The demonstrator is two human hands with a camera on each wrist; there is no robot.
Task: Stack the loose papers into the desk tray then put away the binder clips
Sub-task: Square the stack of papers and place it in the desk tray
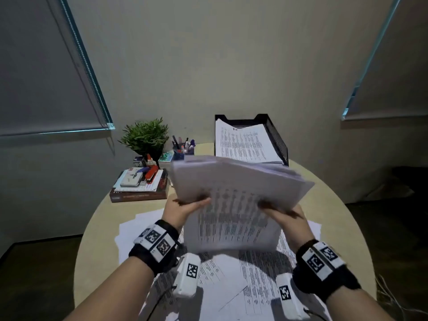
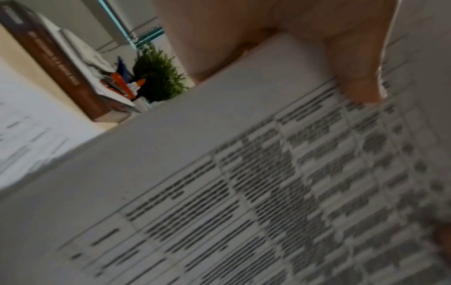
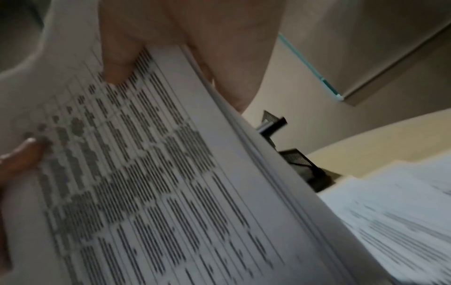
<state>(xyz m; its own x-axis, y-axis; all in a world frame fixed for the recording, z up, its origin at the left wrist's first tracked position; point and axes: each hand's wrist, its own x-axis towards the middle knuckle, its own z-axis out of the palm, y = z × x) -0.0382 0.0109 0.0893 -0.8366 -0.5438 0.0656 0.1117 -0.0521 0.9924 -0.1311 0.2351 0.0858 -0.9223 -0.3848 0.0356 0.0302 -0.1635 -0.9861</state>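
The sheaf of printed papers (image 1: 234, 205) was held up off the desk (image 1: 324, 200), tilted, its far edge raised toward the wall and its near edge hanging low toward the person. Its long axis ran away from the body, roughly in line with the black mesh desk tray (image 1: 276, 137), which stood straight ahead and slightly right, just beyond the sheaf's far edge and already carrying a pile of printed sheets. That alignment looked like what the coming move would turn on: the sheaf lay between the hands and the tray, so a forward push with a small drift right should bring it over the tray's open front.

The left hand (image 1: 185, 208) pinched the sheaf's left edge, thumb (image 2: 354, 77) on the printed face and fingers behind. The right hand (image 1: 286, 214) gripped the right edge likewise, thumb (image 3: 119, 57) on top. Being on the tray's side, the right hand seemed the nearer.

More loose sheets (image 1: 227, 279) lay spread on the desk under the forearms. No binder clips could be made out. To the left stood a potted plant (image 1: 146, 137), a pen cup (image 1: 184, 149) and a stack of books (image 1: 141, 184).
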